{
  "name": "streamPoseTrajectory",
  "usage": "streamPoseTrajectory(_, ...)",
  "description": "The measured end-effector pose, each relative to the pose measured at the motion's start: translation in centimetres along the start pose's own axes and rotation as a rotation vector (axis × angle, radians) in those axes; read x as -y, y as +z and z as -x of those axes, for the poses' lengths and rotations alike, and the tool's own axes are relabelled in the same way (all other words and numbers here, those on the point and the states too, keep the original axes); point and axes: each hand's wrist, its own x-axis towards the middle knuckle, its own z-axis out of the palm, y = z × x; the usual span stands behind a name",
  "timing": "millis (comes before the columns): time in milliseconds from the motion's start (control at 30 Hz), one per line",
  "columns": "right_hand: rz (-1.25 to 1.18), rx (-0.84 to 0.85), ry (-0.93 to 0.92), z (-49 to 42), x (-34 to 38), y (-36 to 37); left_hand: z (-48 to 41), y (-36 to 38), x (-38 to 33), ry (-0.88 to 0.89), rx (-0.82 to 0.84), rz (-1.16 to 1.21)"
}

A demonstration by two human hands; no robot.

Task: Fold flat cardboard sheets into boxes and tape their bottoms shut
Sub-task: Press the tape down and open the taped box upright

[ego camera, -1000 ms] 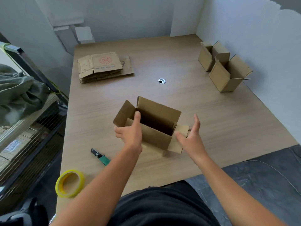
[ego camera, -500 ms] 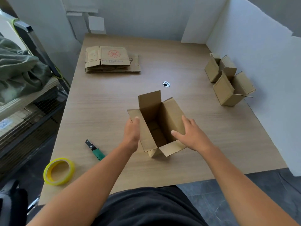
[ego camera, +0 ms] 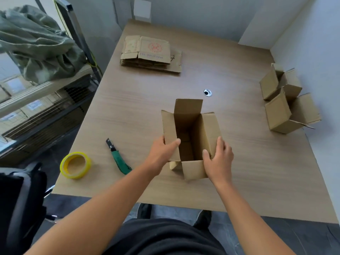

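An opened brown cardboard box [ego camera: 191, 126] stands upright on the wooden table [ego camera: 239, 162], its top flaps spread and its inside dark. My left hand [ego camera: 161, 153] grips the box's left wall, thumb inside the rim. My right hand [ego camera: 219, 159] grips the right wall near the front corner, thumb also inside. A yellow tape roll [ego camera: 75, 165] lies at the table's front left. A green utility knife [ego camera: 118, 157] lies between the roll and the box. A stack of flat cardboard sheets [ego camera: 150, 54] rests at the far left.
Two folded boxes [ego camera: 283, 102] lie on their sides against the white wall at the right. A small round grommet hole [ego camera: 207, 92] sits behind the held box. Metal shelving with green cloth [ego camera: 36, 41] stands left of the table. A dark chair [ego camera: 20, 199] is at the lower left.
The box has been turned from lying at an angle to standing upright with its long side toward me. Both hands shifted from its flaps to its side walls.
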Motion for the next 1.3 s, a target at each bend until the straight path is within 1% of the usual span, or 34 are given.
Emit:
streamPoseTrajectory(100,0.032,0.013,-0.132,-0.8,-1.2,-1.6,1.1,1.9,0.3,-0.017,-0.041,0.052)
streamPoseTrajectory(167,0.014,0.014,-0.232,-1.7,-2.7,-3.8,1.2,4.2,-0.5,-0.009,-0.063,0.031)
streamPoseTrajectory(233,0.016,0.000,-0.283,-2.6,-5.2,-6.9,1.3,7.6,-1.6,0.009,-0.041,-0.018)
streamPoseTrajectory(333,0.000,-0.015,-0.225,-3.5,-10.2,-12.2,1.7,13.8,-2.9,0.025,0.023,-0.109)
streamPoseTrajectory(467,0.001,-0.063,-0.091,-3.9,-19.2,-18.9,1.4,23.7,-3.2,-0.012,0.132,-0.140)
streamPoseTrajectory(600,0.045,-0.106,0.003,-4.7,-27.1,-24.2,1.1,33.9,-3.1,-0.028,0.195,-0.164)
streamPoseTrajectory(767,0.102,-0.118,0.045,-6.0,-33.1,-28.3,0.0,43.9,-3.0,-0.052,0.275,-0.166)
streamPoseTrajectory(867,0.129,-0.102,0.060,-6.9,-35.4,-29.8,-0.6,48.3,-2.7,-0.062,0.269,-0.144)
streamPoseTrajectory(1033,0.148,-0.104,0.074,-8.1,-37.3,-31.2,-1.1,52.6,-3.2,-0.058,0.274,-0.136)
streamPoseTrajectory(1133,0.151,-0.096,0.059,-9.0,-37.0,-32.0,-1.2,53.0,-4.3,-0.018,0.285,-0.249)
streamPoseTrajectory(1167,0.150,-0.091,0.041,-9.4,-36.5,-32.1,-1.2,52.5,-4.7,0.019,0.289,-0.302)
streamPoseTrajectory(1233,0.163,-0.073,-0.014,-10.5,-35.0,-32.0,-1.6,50.8,-5.6,0.154,0.272,-0.459)
streamPoseTrajectory(1300,0.190,-0.040,-0.094,-12.1,-32.5,-31.2,-2.4,47.9,-6.8,0.312,0.201,-0.636)
